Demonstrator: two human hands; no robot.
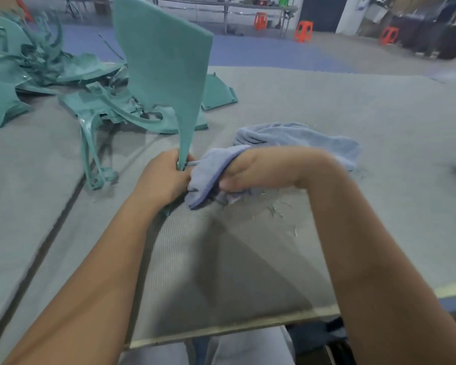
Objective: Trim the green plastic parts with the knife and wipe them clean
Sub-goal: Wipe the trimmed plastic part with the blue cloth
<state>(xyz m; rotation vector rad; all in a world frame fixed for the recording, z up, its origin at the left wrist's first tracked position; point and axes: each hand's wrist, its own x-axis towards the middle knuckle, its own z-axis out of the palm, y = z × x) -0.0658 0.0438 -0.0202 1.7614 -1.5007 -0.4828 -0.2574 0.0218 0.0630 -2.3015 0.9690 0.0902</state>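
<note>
Centre frame: worker's left hand (pixel 163 175) grips the narrow stem of one green plastic part (pixel 163 64), held upright, while the right hand (pixel 237 172) clutches a blue cloth (pixel 295 140) against its base. Wiping stage, judging by shavings (pixel 274 209) on the mat. No knife visible. Upper left: pile of green parts (pixel 63 83), prob. still waiting.
</note>
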